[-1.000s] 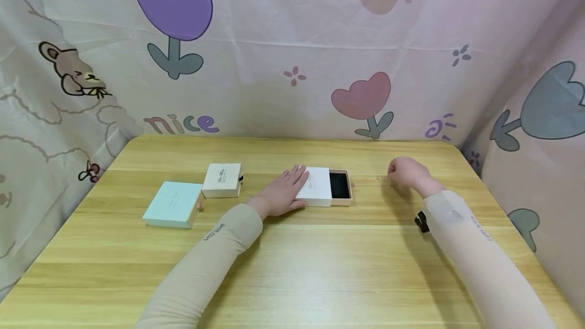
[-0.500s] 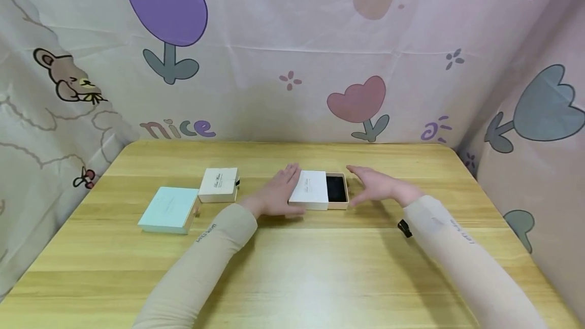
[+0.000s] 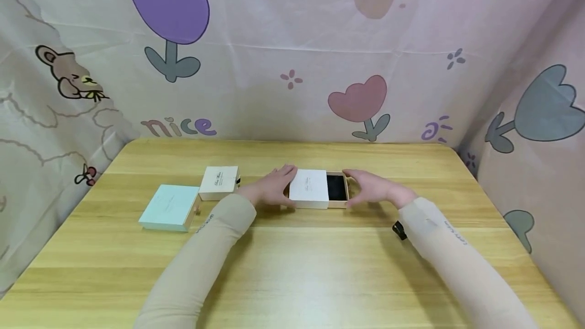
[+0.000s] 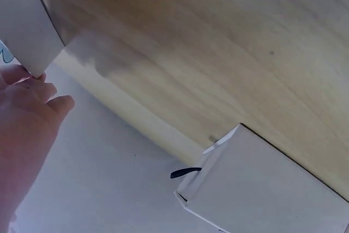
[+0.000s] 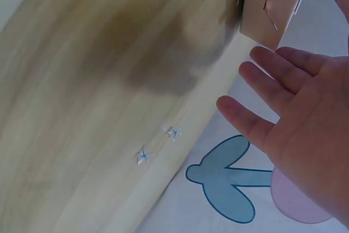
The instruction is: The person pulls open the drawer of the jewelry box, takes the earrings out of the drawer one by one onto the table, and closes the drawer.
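A white drawer box point(image 3: 309, 188) lies on the table with its black-lined drawer point(image 3: 337, 188) pulled partly out to the right. My left hand point(image 3: 273, 187) holds the box's left end, thumb at the near corner and bent fingers at the far one. My right hand point(image 3: 371, 187) is at the drawer's right end, its fingers spread and fairly straight, the thumb near the front corner. Two small sparkling star-shaped pieces, one star point(image 5: 144, 155) beside another star point(image 5: 174, 133), lie on the table in the right wrist view. The right hand seems to hide them from the head view.
To the left stand a cream box point(image 3: 219, 183) with a black pull tab and a mint-green box point(image 3: 170, 207). The wooden table point(image 3: 292, 268) meets a printed cloth point(image 3: 256, 75) at its back edge. Black wrist gear point(image 3: 399, 230) hangs under the right sleeve.
My right hand has come left from beside the box to the drawer's end, its fingers unfolding. My left hand has slid off the box top to its left end. The drawer stays partly out.
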`<state>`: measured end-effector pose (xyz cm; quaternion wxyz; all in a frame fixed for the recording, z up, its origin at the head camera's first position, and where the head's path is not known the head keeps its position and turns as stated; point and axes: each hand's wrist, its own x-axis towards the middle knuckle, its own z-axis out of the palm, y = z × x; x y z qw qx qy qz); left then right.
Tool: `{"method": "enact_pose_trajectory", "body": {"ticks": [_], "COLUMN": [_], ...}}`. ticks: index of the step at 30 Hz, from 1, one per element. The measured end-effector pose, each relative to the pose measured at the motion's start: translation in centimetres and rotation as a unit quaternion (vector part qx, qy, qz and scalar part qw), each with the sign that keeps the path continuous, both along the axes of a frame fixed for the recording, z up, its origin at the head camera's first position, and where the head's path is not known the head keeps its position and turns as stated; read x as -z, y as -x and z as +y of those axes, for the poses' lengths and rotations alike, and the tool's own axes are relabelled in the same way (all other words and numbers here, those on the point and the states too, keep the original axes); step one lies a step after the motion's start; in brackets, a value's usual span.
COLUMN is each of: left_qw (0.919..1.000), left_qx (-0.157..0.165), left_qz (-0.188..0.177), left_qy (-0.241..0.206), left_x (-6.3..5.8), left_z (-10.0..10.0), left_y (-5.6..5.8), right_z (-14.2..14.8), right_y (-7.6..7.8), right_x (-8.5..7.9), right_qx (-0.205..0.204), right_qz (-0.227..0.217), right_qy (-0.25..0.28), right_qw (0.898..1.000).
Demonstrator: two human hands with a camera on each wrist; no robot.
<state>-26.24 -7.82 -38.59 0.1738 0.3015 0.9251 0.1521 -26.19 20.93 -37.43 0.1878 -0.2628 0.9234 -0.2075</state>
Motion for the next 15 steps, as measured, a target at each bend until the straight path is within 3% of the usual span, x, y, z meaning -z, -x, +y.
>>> {"method": "enact_pose_trajectory", "body": {"ticks": [7, 15], "left_qw": [1.0, 0.9995], "left_qx": [0.0, -0.005], "left_qz": [-0.001, 0.004], "left_qy": [0.007, 0.032], "left_x": [-0.13, -0.15], "left_z": [0.06, 0.14], "left_y": [-0.11, -0.17], "right_z": [-0.07, -0.36], "right_y": [0.43, 0.68], "right_x": [0.2, 0.26], "right_qx": [0.01, 0.014], "right_qz": [-0.029, -0.032], "right_qy": [0.015, 0.007], "right_qw": [0.999, 0.999]}}
